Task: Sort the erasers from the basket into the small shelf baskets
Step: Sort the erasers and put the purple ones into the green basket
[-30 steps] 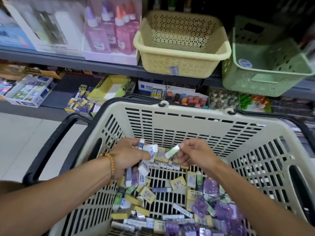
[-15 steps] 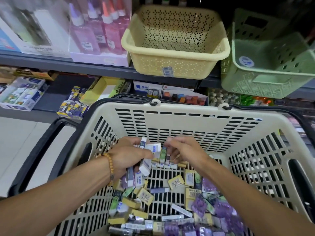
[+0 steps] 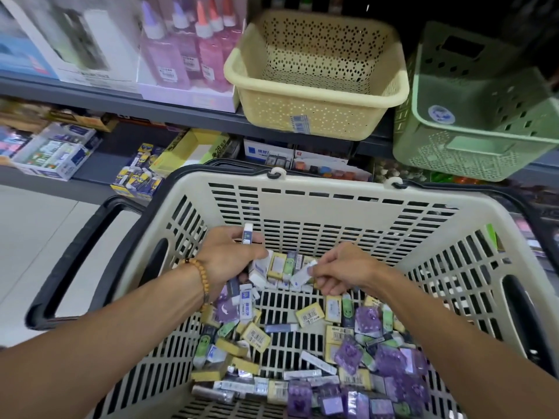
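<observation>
Nearest, loose erasers in yellow, purple, green and white wrappers cover the slotted floor of the cream shopping basket. Further in, near its far wall, the left hand, beaded bracelet on its wrist, grips several white erasers, while the right hand pinches a white eraser just beside it. Beyond, on the shelf, stand a beige small basket and a green small basket, side by side.
</observation>
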`<move>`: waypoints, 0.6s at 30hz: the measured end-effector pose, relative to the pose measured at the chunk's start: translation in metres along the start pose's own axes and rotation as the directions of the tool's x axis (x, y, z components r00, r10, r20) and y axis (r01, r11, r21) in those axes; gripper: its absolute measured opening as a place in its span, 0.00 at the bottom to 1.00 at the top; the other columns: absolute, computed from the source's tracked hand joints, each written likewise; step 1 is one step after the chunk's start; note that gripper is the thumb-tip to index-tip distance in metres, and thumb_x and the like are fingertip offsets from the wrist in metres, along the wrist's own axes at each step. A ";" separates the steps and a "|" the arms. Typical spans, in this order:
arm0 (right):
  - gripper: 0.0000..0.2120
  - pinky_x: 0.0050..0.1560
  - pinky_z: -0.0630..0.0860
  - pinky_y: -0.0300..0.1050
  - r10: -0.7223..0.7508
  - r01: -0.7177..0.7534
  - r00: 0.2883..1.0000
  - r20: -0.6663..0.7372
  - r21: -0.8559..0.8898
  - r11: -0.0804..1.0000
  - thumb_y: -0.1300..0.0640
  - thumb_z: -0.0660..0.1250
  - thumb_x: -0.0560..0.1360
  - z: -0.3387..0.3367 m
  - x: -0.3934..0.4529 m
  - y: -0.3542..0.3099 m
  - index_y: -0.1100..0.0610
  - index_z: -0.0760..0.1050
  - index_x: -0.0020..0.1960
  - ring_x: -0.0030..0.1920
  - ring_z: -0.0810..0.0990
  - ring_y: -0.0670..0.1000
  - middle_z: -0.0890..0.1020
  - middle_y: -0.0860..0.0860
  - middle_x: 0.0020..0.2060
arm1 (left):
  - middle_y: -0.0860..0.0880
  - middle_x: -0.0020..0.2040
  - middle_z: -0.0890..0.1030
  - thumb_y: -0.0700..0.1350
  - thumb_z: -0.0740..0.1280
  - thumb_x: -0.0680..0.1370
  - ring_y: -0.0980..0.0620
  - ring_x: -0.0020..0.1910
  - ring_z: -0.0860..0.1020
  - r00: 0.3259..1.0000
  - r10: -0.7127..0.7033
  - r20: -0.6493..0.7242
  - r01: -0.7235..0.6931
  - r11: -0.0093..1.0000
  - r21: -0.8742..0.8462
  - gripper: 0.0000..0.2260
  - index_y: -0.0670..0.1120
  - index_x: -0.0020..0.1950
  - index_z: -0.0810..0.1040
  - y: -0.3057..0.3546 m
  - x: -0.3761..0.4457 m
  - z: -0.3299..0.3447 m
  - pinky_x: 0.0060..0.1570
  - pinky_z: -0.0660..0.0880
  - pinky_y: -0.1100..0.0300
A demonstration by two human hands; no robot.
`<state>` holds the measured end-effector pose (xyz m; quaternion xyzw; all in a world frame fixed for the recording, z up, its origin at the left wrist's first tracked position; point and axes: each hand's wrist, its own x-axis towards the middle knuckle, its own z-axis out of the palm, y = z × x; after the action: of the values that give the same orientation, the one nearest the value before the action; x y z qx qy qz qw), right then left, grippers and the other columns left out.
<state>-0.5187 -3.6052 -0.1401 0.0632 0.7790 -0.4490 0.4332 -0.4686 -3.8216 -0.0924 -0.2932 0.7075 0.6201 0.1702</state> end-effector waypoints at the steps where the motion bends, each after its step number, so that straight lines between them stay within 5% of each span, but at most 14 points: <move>1: 0.06 0.34 0.81 0.39 0.004 -0.003 1.000 -0.028 0.027 1.000 0.62 0.72 0.75 0.004 0.005 0.000 0.65 0.82 0.46 0.34 0.85 0.51 0.85 0.58 0.36 | 0.41 0.34 0.81 0.34 0.73 0.71 0.47 0.29 0.75 1.000 0.006 -0.008 -0.006 1.000 -0.003 0.07 0.42 0.47 0.81 0.000 0.000 0.001 0.27 0.73 0.58; 5: 0.03 0.38 0.83 0.43 0.036 0.010 0.980 -0.193 0.233 0.973 0.68 0.68 0.76 0.022 0.015 0.005 0.66 0.80 0.47 0.38 0.87 0.55 0.84 0.62 0.41 | 0.43 0.33 0.81 0.34 0.72 0.72 0.50 0.25 0.75 0.999 -0.007 -0.038 0.005 0.999 -0.054 0.06 0.42 0.46 0.81 -0.004 -0.001 0.006 0.22 0.72 0.62; 8: 0.10 0.33 0.81 0.41 -0.041 0.085 0.955 -0.295 0.139 0.987 0.68 0.63 0.78 0.023 0.006 0.004 0.62 0.80 0.42 0.34 0.84 0.52 0.84 0.59 0.40 | 0.44 0.32 0.78 0.34 0.71 0.72 0.53 0.20 0.72 0.997 -0.051 -0.066 0.041 0.988 -0.149 0.04 0.41 0.45 0.82 -0.003 0.000 0.006 0.18 0.67 0.66; 12: 0.10 0.32 0.78 0.39 -0.177 0.194 0.977 -0.120 0.148 0.970 0.59 0.62 0.81 0.036 -0.017 -0.015 0.59 0.81 0.46 0.33 0.82 0.48 0.84 0.54 0.37 | 0.42 0.36 0.79 0.33 0.71 0.72 0.47 0.35 0.76 0.994 -0.093 -0.063 0.068 0.944 -0.322 0.04 0.41 0.45 0.80 0.007 0.003 0.008 0.18 0.66 0.67; 16: 0.22 0.36 0.80 0.43 -0.190 0.171 0.982 0.019 0.345 0.923 0.42 0.61 0.80 0.053 -0.030 -0.031 0.60 0.80 0.52 0.39 0.85 0.54 0.85 0.57 0.41 | 0.45 0.38 0.82 0.34 0.71 0.73 0.51 0.34 0.81 0.998 0.004 -0.068 -0.025 0.951 -0.308 0.03 0.41 0.43 0.81 0.007 0.003 0.009 0.28 0.76 0.64; 18: 0.18 0.38 0.81 0.42 -0.204 0.160 0.975 0.086 0.362 0.918 0.43 0.67 0.77 0.056 -0.035 -0.036 0.59 0.80 0.52 0.41 0.86 0.54 0.86 0.57 0.41 | 0.45 0.41 0.82 0.33 0.71 0.73 0.49 0.38 0.82 0.997 0.037 -0.064 -0.054 0.954 -0.296 0.03 0.40 0.44 0.80 0.003 0.000 0.009 0.33 0.79 0.62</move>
<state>-0.4801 -3.6582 -0.1040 0.0395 0.6602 -0.6228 0.4179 -0.4716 -3.8129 -0.0921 -0.3167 0.6174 0.7145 0.0895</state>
